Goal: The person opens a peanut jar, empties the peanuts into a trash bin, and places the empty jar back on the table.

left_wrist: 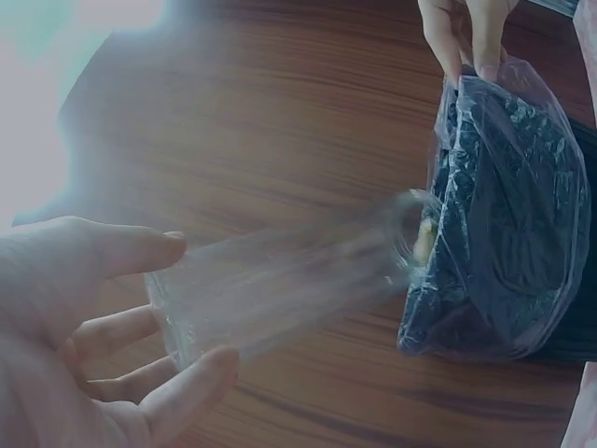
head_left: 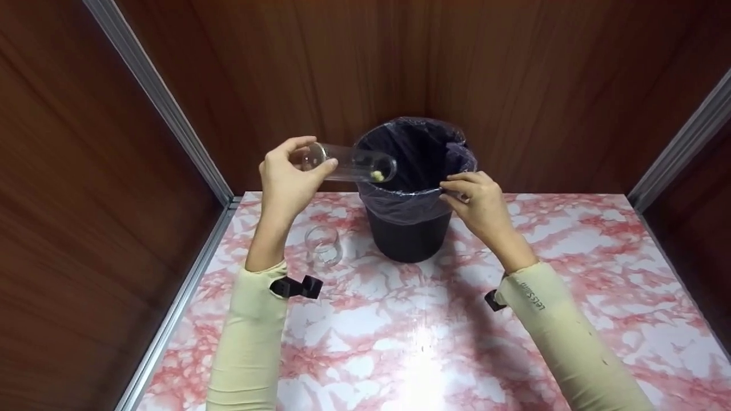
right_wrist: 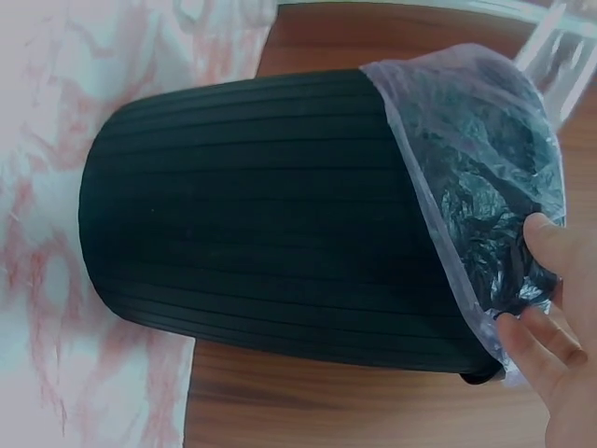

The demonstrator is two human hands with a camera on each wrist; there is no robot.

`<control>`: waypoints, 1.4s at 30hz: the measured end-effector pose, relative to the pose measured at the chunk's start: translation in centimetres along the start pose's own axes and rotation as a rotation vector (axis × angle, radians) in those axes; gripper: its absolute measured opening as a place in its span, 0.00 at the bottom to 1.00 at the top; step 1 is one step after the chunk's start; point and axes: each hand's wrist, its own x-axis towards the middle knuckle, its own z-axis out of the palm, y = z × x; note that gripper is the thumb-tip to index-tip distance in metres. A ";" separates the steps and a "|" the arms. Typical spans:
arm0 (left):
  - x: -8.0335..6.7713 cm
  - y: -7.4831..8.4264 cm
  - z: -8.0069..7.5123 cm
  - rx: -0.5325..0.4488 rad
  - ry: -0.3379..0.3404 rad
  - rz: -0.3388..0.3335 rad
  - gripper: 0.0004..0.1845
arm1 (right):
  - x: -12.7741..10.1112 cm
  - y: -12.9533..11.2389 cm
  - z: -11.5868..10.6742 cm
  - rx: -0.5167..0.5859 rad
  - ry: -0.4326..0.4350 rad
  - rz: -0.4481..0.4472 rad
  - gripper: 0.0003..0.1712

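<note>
My left hand (head_left: 290,181) grips a clear glass jar (head_left: 349,162) near its base. The jar lies on its side, its mouth over the left rim of a black trash bin (head_left: 408,237). Small pale-yellow pieces (head_left: 377,176) sit inside by the mouth. A translucent purple bag (head_left: 394,208) lines the bin and folds over its rim. On the right side of the rim, my right hand (head_left: 478,202) pinches the bag edge between thumb and fingers. In the right wrist view the bin's ribbed side (right_wrist: 261,215) and the bag fold (right_wrist: 466,159) show. The bin's bottom inside is hidden.
A clear drinking glass (head_left: 323,246) stands on the red-and-white marbled table (head_left: 354,348), left of the bin. Brown wood panels (head_left: 285,68) rise behind and at both sides, with metal strips (head_left: 165,103) along the corners.
</note>
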 end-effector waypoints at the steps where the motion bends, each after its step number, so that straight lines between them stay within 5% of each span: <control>1: -0.1 0.1 0.0 0.022 0.010 0.013 0.24 | 0.0 0.0 0.0 -0.001 0.001 -0.001 0.12; 7: -0.5 0.0 -0.1 0.060 0.032 0.041 0.25 | 0.0 -0.1 0.1 0.000 0.009 0.004 0.12; 11: -0.6 -0.9 -0.3 -0.098 0.038 -0.007 0.24 | -0.1 0.0 0.1 0.007 0.016 0.006 0.13; 15: -1.2 -2.8 -0.4 -0.435 0.047 -0.101 0.23 | -0.1 0.1 0.1 0.013 0.015 0.011 0.12; 20: -3.5 -6.1 0.0 -1.028 -0.027 -0.314 0.17 | -0.1 0.0 0.1 0.010 0.002 0.021 0.12; 24: -6.4 -9.1 1.2 -1.415 -0.214 -0.447 0.15 | -0.1 0.0 0.2 0.008 -0.001 0.020 0.12; 29: -10.5 -11.0 3.7 -1.645 -0.479 -0.459 0.23 | 0.0 0.0 0.1 0.007 0.002 0.018 0.12; 32: -12.7 -11.0 5.5 -1.635 -0.641 -0.331 0.25 | 0.0 0.0 0.1 0.003 0.001 0.022 0.12; 35: -14.5 -10.9 6.9 -1.492 -0.751 -0.204 0.29 | 0.0 0.0 0.2 0.005 0.001 0.024 0.12; 38: -15.8 -11.0 7.9 -1.284 -0.735 -0.132 0.29 | 0.0 0.0 0.2 0.006 0.001 0.021 0.12; 42: -16.5 -11.8 8.8 -0.955 -0.626 -0.056 0.29 | -0.2 0.0 0.1 0.000 -0.008 0.017 0.11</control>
